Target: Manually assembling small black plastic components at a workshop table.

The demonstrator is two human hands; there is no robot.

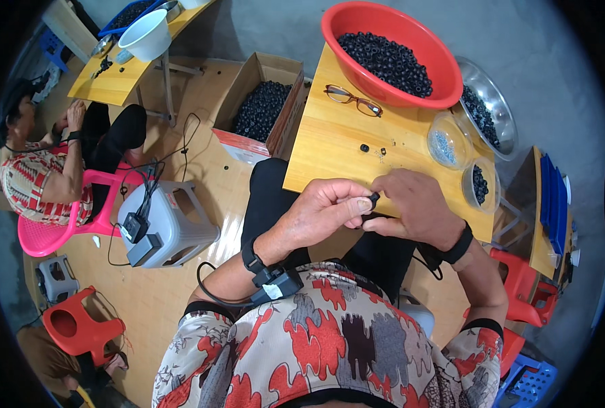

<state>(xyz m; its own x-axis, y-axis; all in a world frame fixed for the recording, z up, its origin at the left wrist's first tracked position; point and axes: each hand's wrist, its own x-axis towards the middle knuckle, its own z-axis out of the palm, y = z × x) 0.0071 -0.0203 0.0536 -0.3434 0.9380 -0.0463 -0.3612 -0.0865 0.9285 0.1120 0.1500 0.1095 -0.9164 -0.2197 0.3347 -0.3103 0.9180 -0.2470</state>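
- Left hand (323,209) and right hand (411,207) meet at the near edge of the small light wooden table (329,146), above the person's lap.
- Left thumb and forefinger pinch a small black ring-shaped part (374,198); grip narrow, closed on it.
- Right hand fingers curl inward beside that part; whether they hold anything, I cannot tell.
- Mid-table: two loose small black pieces (365,147) lie apart from the hands.
- Right side: two small clear round containers (448,141), one with pale bits, one with black parts.
- Beyond: brown-framed eyeglasses (354,99) lie beside the large red plastic bowl (370,20) filled with black rings.
- Left of table: open cardboard box (265,68) of black rings on the floor.
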